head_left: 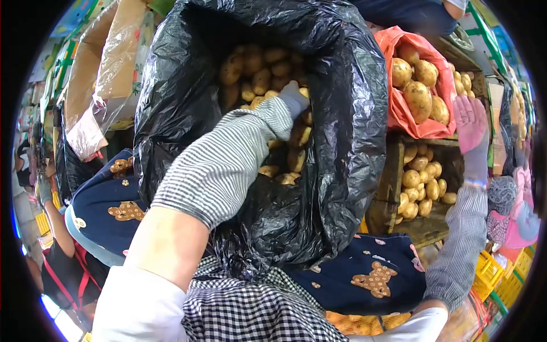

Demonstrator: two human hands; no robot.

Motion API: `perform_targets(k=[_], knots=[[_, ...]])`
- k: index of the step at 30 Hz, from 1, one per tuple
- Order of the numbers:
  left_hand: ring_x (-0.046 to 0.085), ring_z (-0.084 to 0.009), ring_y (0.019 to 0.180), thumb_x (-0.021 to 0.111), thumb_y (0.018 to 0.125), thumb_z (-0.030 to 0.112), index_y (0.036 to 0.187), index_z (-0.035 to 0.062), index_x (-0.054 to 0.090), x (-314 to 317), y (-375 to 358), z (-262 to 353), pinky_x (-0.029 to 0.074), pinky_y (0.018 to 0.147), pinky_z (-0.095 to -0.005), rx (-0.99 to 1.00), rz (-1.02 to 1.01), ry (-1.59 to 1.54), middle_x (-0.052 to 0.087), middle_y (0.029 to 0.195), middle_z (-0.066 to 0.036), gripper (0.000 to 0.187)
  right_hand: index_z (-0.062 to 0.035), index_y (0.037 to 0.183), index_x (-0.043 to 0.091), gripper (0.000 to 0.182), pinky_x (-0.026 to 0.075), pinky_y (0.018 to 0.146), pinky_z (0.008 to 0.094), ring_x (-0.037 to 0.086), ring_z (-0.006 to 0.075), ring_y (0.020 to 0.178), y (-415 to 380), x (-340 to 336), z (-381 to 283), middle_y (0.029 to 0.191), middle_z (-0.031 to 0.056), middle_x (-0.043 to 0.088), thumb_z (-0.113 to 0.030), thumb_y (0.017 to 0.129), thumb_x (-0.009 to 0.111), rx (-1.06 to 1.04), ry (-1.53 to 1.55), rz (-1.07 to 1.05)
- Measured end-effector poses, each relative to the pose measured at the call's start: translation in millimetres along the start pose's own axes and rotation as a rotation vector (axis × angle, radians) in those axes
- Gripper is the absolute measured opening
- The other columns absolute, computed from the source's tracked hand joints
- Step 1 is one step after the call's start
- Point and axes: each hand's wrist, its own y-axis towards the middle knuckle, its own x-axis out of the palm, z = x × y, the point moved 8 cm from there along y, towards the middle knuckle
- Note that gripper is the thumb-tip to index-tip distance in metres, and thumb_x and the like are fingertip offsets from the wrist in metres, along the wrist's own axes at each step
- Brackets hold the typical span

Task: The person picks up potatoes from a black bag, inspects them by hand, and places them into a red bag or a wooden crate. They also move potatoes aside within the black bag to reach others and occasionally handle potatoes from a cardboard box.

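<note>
A large black plastic bag (356,108) stands wide open in front of me, with several potatoes (261,81) inside. My left hand (293,100), in a grey glove below a striped sleeve cover, reaches down among them. It is at the potatoes near the bag's right inner wall; its fingertips are hidden, so its grip is unclear. On the far right, my right hand (471,124) wears a pink and grey glove. Its fingers are extended, nothing shows in it, and it is beside a red bag (393,45) of large potatoes (417,101).
Below the red bag is a wooden crate (393,185) of smaller potatoes (420,181). A cardboard box (117,62) with clear plastic stands at upper left. A person (68,273) is at lower left, another (399,14) at the top. Yellow crates (487,273) are at lower right.
</note>
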Motion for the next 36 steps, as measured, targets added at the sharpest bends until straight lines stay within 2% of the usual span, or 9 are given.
perform_targets(k=[2,6,11,14,15,29,32,34,36], knots=[[0.064,-0.0214,0.079,0.082,0.069,0.019,0.103,0.0003,0.056,-14,-20,3,0.052,0.069,-0.0337,-0.013,-0.133,-0.202,0.066,0.088,-0.014,0.046,0.0019,0.137,0.038,0.051,0.045,0.104,0.0418,0.053,0.0296,0.121,-65,44,-2,0.133,0.0201,0.049,-0.027,0.097,0.052,0.014,-0.122,-0.372],[0.06,-0.014,0.07,0.078,0.072,-0.003,0.112,0.0026,0.05,-61,-76,23,0.05,0.06,-0.0278,-0.116,-0.428,-0.675,0.062,0.087,-0.008,0.049,-0.0002,0.138,0.04,0.048,0.053,0.088,0.0356,0.062,0.0203,0.098,-190,109,12,0.122,0.0172,0.055,-0.025,0.098,0.051,0.203,-0.309,-0.345],[0.058,-0.0137,0.102,0.08,0.071,-0.004,0.117,0.0057,0.048,-147,-170,95,0.052,0.074,-0.022,0.46,-0.506,-0.999,0.052,0.123,-0.009,0.056,-0.0017,0.145,0.03,0.064,0.053,0.086,0.0327,0.062,0.0203,0.098,-271,149,53,0.125,0.0192,0.052,-0.012,0.091,0.064,0.257,-0.207,-0.548],[0.058,-0.0141,0.105,0.079,0.069,-0.004,0.117,0.0075,0.048,-168,-232,126,0.05,0.087,-0.026,0.674,-0.527,-1.059,0.049,0.127,-0.007,0.058,-0.0033,0.146,0.03,0.073,0.05,0.088,0.0284,0.06,0.0172,0.1,-297,178,71,0.126,0.0149,0.052,-0.014,0.087,0.071,0.327,0.056,-0.669],[0.048,-0.0155,0.121,0.08,0.07,-0.002,0.124,0.0076,0.046,-174,-248,135,0.041,0.104,-0.0307,0.831,-0.512,-1.022,0.047,0.131,-0.005,0.064,-0.0031,0.145,0.032,0.073,0.05,0.088,0.0272,0.059,0.0162,0.102,-300,180,66,0.127,0.0137,0.052,-0.012,0.085,0.072,0.231,0.038,-0.626],[0.053,-0.0181,0.12,0.088,0.067,0.019,0.133,0.0034,0.045,-167,-283,139,0.044,0.103,-0.0332,0.734,-0.52,-1.014,0.051,0.134,-0.009,0.079,-0.0038,0.142,0.039,0.069,0.05,0.094,0.0298,0.049,0.018,0.125,-311,160,38,0.142,0.0094,0.042,0.005,0.08,0.069,-0.189,-0.184,-0.668],[0.054,-0.018,0.119,0.084,0.074,0.019,0.133,0.0027,0.045,-166,-281,146,0.045,0.101,-0.0335,0.812,-0.519,-0.868,0.052,0.133,-0.009,0.073,-0.0042,0.14,0.038,0.065,0.054,0.088,0.0321,0.053,0.0198,0.12,-308,157,40,0.138,0.0116,0.046,0.001,0.083,0.068,-0.051,-0.037,-0.606],[0.062,-0.0136,0.099,0.065,0.092,0.018,0.132,0.0023,0.047,-170,-259,151,0.053,0.084,-0.0271,0.584,-0.622,-0.974,0.06,0.12,-0.008,0.047,-0.0043,0.139,0.038,0.061,0.056,0.084,0.0337,0.056,0.0217,0.117,-302,153,44,0.133,0.0136,0.05,-0.003,0.085,0.066,0.125,0.106,-0.514],[0.064,-0.0119,0.088,0.059,0.096,0.019,0.127,0.0033,0.052,-173,-201,141,0.053,0.077,-0.0237,0.464,-0.442,-0.988,0.063,0.115,-0.009,0.035,-0.0044,0.138,0.038,0.054,0.055,0.088,0.0407,0.058,0.0285,0.115,-292,137,33,0.128,0.017,0.054,-0.007,0.088,0.06,0.124,0.298,-0.486]])
